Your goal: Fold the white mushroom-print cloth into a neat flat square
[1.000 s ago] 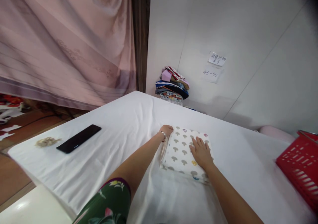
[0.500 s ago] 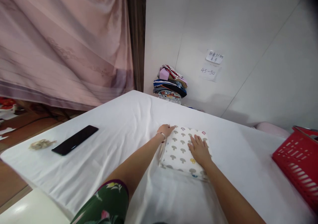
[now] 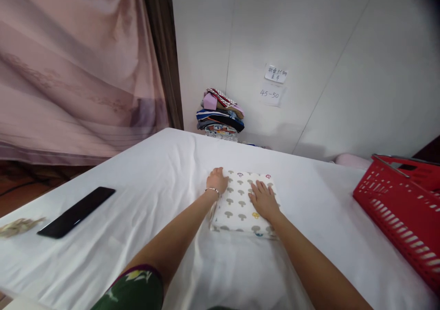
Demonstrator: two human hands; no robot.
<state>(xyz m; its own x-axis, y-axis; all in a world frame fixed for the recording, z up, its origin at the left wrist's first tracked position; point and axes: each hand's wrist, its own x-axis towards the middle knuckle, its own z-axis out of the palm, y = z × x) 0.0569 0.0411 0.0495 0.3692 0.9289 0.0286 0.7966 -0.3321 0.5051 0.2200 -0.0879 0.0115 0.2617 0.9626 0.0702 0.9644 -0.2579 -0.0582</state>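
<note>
A folded white cloth (image 3: 234, 203) with grey mushroom prints and a few coloured ones lies as a flat, layered rectangle on the white-covered table. My right hand (image 3: 264, 200) rests palm down on its right part, fingers spread. At the far left edge of the cloth is my left hand (image 3: 217, 180), wearing a bracelet on the wrist. Its fingers touch the cloth's side and are partly hidden, but they look loosely extended rather than gripping.
A black phone (image 3: 76, 212) and a pale crumpled bundle (image 3: 19, 227) lie at the left. A red plastic basket (image 3: 395, 209) stands at the right. Behind the table's far edge rises a stack of folded fabrics (image 3: 220, 117), near paper notes (image 3: 271, 93) on the wall.
The view has turned slightly right, so everything sits further left. My left hand has moved from the cloth's far left corner slightly down its left edge. My right hand stays flat on top.
</note>
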